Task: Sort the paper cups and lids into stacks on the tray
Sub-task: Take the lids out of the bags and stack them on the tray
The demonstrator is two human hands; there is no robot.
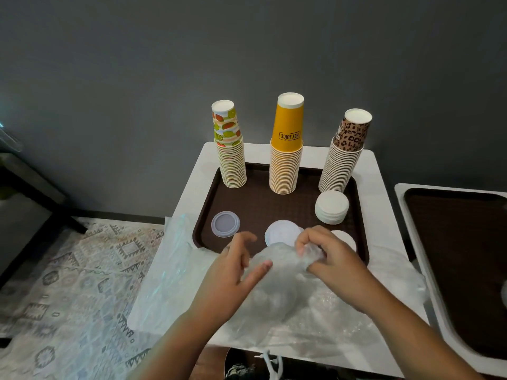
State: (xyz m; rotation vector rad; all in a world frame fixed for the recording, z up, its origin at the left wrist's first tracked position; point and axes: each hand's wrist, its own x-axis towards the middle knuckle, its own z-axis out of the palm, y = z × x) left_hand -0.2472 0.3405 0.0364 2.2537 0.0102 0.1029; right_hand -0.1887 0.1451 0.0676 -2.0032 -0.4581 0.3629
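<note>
Lids still sealed in the crinkled clear plastic bag [277, 281] lie nearest, its neck pinched by the right hand [326, 256] while the left hand [236, 267] hovers loosely spread, holding nothing. Beyond, on the brown plastic tray [274, 204], loose white lids [282, 233] sit before three tall paper-cup stacks [285, 160]. A sharp tug could likely spill lids or topple them.

Small white table [384, 204] against the grey wall. Brown tray [263, 204] sits on it, taking most of the far half. Crumpled clear plastic bag [310, 305] covers the near half, its far edge lapping onto the tray's front rim. More clear plastic sheet [170, 264] drapes over the table's left edge. Second white table [439, 322] just to the right, carrying another brown tray [455, 259].
</note>
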